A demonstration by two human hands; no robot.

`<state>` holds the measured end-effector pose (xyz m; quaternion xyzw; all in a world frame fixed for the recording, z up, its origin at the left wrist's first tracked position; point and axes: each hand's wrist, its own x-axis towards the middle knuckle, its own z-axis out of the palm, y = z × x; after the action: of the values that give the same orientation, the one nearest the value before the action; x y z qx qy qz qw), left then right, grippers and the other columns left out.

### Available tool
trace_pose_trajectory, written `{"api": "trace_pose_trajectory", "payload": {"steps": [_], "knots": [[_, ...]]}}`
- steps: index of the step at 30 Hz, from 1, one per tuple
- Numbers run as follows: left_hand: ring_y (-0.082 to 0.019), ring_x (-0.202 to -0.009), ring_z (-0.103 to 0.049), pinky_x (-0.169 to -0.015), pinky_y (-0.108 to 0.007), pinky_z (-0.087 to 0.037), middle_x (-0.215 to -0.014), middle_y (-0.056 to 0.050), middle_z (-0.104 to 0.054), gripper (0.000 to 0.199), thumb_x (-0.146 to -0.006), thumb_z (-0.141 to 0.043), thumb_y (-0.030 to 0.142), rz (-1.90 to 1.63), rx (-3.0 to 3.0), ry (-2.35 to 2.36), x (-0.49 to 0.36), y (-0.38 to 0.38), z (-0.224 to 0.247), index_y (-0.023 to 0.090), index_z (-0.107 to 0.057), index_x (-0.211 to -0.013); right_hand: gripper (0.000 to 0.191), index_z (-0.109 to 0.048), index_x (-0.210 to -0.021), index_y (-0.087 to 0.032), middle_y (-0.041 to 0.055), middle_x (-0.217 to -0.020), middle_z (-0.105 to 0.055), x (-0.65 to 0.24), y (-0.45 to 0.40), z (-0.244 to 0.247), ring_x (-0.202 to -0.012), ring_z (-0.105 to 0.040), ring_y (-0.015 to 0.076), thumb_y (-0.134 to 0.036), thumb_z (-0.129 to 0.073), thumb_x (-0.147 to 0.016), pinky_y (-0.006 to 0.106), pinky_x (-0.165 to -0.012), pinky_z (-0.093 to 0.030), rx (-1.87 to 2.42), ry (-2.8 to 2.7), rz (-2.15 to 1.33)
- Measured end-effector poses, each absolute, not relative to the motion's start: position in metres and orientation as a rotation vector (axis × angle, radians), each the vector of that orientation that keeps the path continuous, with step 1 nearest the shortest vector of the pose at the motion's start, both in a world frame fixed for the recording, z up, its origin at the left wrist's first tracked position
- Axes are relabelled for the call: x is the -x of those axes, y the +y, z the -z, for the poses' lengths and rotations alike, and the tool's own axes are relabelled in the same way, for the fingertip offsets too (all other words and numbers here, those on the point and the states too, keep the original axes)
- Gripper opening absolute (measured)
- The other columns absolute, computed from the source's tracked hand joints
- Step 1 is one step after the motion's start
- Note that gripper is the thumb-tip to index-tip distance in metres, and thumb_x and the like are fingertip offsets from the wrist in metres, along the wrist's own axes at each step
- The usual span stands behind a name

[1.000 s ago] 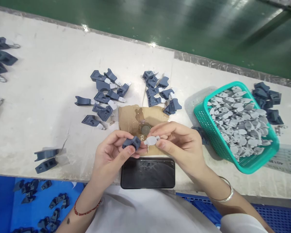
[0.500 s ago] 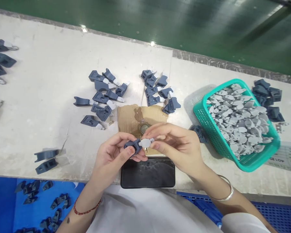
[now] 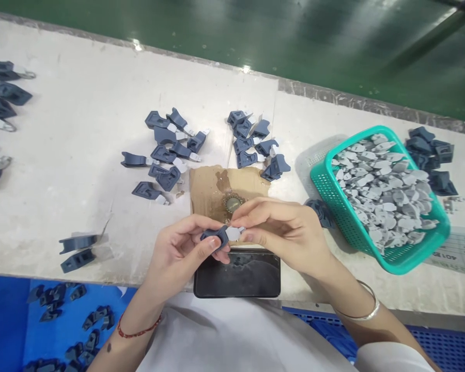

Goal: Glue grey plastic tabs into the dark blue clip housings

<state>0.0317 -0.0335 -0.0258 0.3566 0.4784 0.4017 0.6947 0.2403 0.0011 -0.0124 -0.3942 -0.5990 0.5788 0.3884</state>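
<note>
My left hand [image 3: 191, 248] is closed around a dark blue plastic part [image 3: 216, 237], thumb on its near side. A light grey plastic piece [image 3: 234, 233] sticks out of the right end of that part. My right hand [image 3: 281, 232] pinches the grey piece's outer tip between thumb and fingers. Both hands are above a brown cardboard sheet [image 3: 203, 191] and the top edge of a black phone [image 3: 238, 276]. Where the two plastic pieces meet is partly covered by my left fingers.
A green basket [image 3: 403, 266] of grey pieces stands at right. Dark blue parts with grey ends [image 3: 165, 154] lie beyond my hands, and several more lie at far left. Two blue parts [image 3: 77, 252] sit near the front edge. Blue parts also lie on a blue surface [image 3: 13, 315] below.
The grey piece now sits closer against the blue part and has turned slightly. My right hand has shifted a little towards the left hand. The whole view has moved slightly.
</note>
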Motion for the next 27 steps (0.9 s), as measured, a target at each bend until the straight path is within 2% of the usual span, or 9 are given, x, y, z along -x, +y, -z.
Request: {"api": "trace_pose_trajectory", "payload": {"steps": [4,8,12,21,24,27], "knots": [[-0.018,-0.061,-0.076,-0.062,-0.028,-0.064,-0.072,-0.004,-0.079,0.022,-0.092,-0.08,0.04,-0.912,-0.889,1.08,-0.029,-0.033,0.03,0.019,-0.078,-0.097,0.006,-0.082,-0.094,-0.02,0.0068,-0.096,-0.083,-0.244,0.003,0.009,-0.085,-0.079,0.0182,-0.026,-0.079,-0.094,0.028,-0.073,-0.065,1.043,-1.562,-1.51],[-0.015,-0.062,-0.071,-0.059,-0.023,-0.059,-0.07,-0.002,-0.075,0.017,-0.096,-0.075,0.036,-0.874,-0.989,1.103,-0.027,-0.034,0.03,0.02,-0.078,-0.1,0.007,-0.08,-0.1,-0.02,0.0053,-0.094,-0.083,-0.252,0.004,0.004,-0.086,-0.078,0.0178,-0.021,-0.074,-0.096,0.028,-0.076,-0.062,1.106,-1.81,-1.395],[-0.015,-0.059,-0.067,-0.056,-0.022,-0.053,-0.066,-0.002,-0.073,0.022,-0.097,-0.074,0.041,-0.798,-1.01,1.105,-0.023,-0.036,0.029,0.02,-0.078,-0.102,0.008,-0.078,-0.099,-0.02,0.0045,-0.096,-0.084,-0.254,0.003,0.002,-0.086,-0.078,0.017,-0.018,-0.071,-0.099,0.027,-0.076,-0.062,1.0,-1.924,-1.311],[-0.015,-0.06,-0.062,-0.057,-0.025,-0.048,-0.066,-0.002,-0.069,0.029,-0.097,-0.072,0.045,-0.74,-1.022,1.087,-0.024,-0.034,0.03,0.017,-0.076,-0.101,0.007,-0.079,-0.093,-0.021,0.0021,-0.093,-0.084,-0.252,0.001,-0.002,-0.083,-0.078,0.0164,-0.019,-0.073,-0.097,0.024,-0.071,-0.061,1.077,-1.851,-1.427],[-0.016,-0.066,-0.066,-0.061,-0.026,-0.051,-0.073,-0.002,-0.072,0.026,-0.1,-0.068,0.043,-0.724,-1.12,1.115,-0.023,-0.031,0.024,0.019,-0.075,-0.106,0.009,-0.078,-0.098,-0.021,0.0017,-0.094,-0.083,-0.252,-0.001,-0.001,-0.084,-0.078,0.0161,-0.017,-0.07,-0.098,0.025,-0.073,-0.062,1.126,-1.903,-1.319],[-0.016,-0.08,-0.069,-0.072,-0.027,-0.054,-0.091,-0.003,-0.076,0.016,-0.103,-0.064,0.031,-0.748,-1.462,1.211,-0.018,-0.027,0.017,0.022,-0.074,-0.111,0.015,-0.078,-0.109,-0.023,0.0037,-0.102,-0.082,-0.252,-0.001,0.001,-0.097,-0.078,0.0189,-0.016,-0.068,-0.1,0.028,-0.081,-0.062,1.134,-2.018,-1.122]]}}
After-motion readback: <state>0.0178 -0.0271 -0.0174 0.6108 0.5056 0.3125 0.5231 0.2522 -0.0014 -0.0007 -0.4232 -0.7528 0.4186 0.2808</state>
